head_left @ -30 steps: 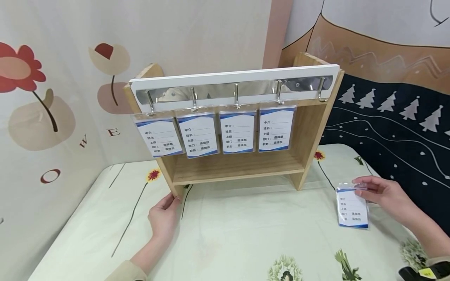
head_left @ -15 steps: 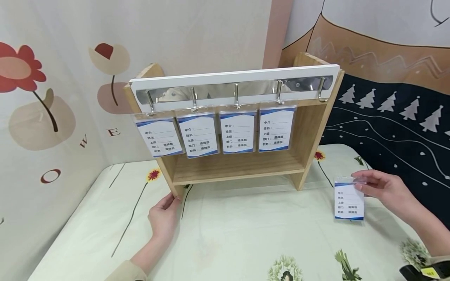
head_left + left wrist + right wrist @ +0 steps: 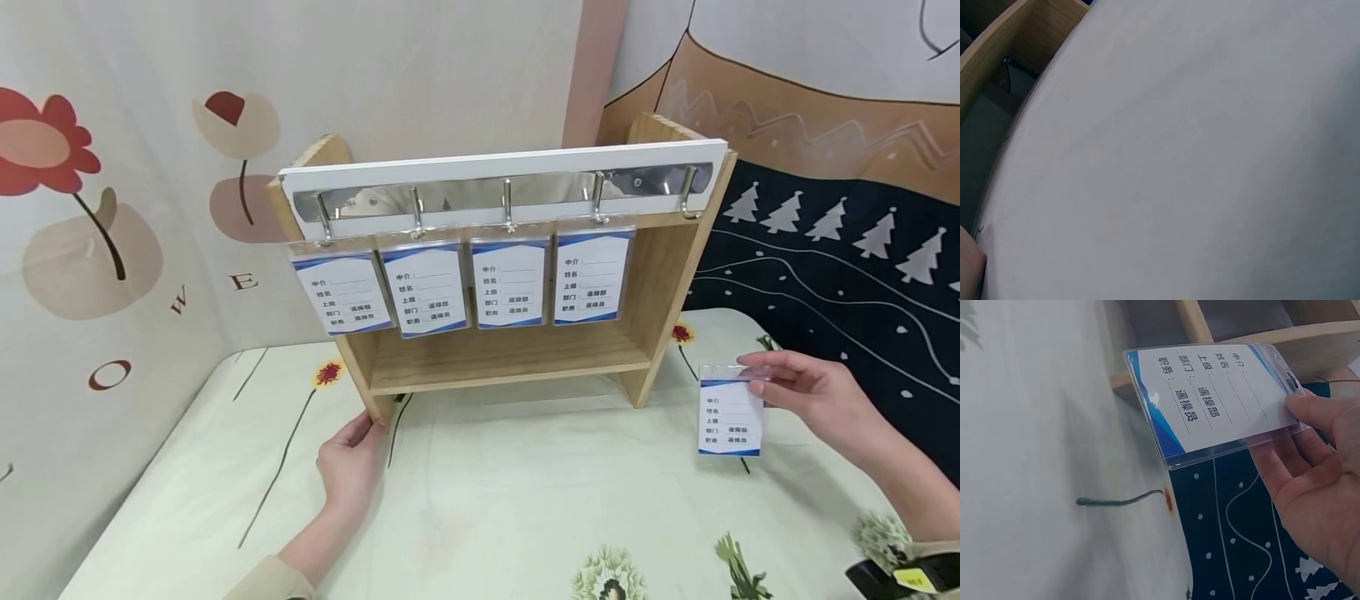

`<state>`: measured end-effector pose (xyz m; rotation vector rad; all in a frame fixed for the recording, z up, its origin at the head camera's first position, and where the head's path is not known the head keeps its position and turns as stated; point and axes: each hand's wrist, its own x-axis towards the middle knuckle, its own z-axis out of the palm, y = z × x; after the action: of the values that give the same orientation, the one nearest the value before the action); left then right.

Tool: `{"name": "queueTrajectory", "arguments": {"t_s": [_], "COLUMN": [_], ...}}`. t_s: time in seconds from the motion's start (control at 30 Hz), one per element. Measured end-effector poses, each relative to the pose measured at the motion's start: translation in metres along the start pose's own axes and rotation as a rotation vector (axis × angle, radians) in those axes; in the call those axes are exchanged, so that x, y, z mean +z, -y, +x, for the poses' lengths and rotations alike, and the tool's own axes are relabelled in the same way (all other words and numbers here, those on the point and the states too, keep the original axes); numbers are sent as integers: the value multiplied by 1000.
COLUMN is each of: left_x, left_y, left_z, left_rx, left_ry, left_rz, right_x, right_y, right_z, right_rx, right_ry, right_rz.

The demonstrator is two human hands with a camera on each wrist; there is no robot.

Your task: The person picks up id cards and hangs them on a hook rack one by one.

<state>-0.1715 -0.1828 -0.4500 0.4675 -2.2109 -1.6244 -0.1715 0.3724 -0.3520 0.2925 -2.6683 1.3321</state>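
Between thumb and fingers my right hand (image 3: 813,396) pinches a clear-sleeved badge (image 3: 731,414) by its top right corner, to the right of the wooden rack (image 3: 510,367). In the right wrist view the badge (image 3: 1210,400) shows its printed side and the slot at its top edge, close to the thumb. My left hand (image 3: 351,462) grips the foot of the rack's left side panel. Several matching badges (image 3: 507,283) hang in a row from the metal hooks on the white rail (image 3: 495,162). The rightmost hook (image 3: 686,192) carries no badge.
The rack stands on a pale flowered cloth (image 3: 480,483) with its shelf (image 3: 510,354) low between the side panels. Behind it hangs a light curtain (image 3: 450,75) with flower prints. A dark tree-patterned cloth (image 3: 810,283) covers the right side.
My right hand has lifted the badge and carried it slightly left, toward the rack. The left hand stays at the rack's foot, and the hanging badges keep their places.
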Motion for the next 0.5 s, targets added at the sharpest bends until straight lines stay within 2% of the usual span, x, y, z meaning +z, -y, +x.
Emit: {"name": "queueTrajectory", "arguments": {"t_s": [0.23, 0.5], "left_x": [0, 0], "left_y": [0, 0], "left_z": [0, 0], "left_rx": [-9, -5], "left_ry": [5, 1], "left_rz": [-9, -6], "right_x": [-1, -3], "right_y": [13, 31], "right_z": [4, 12], "right_rx": [-17, 4], "right_ry": [-22, -55], "right_rz": [1, -46]}}
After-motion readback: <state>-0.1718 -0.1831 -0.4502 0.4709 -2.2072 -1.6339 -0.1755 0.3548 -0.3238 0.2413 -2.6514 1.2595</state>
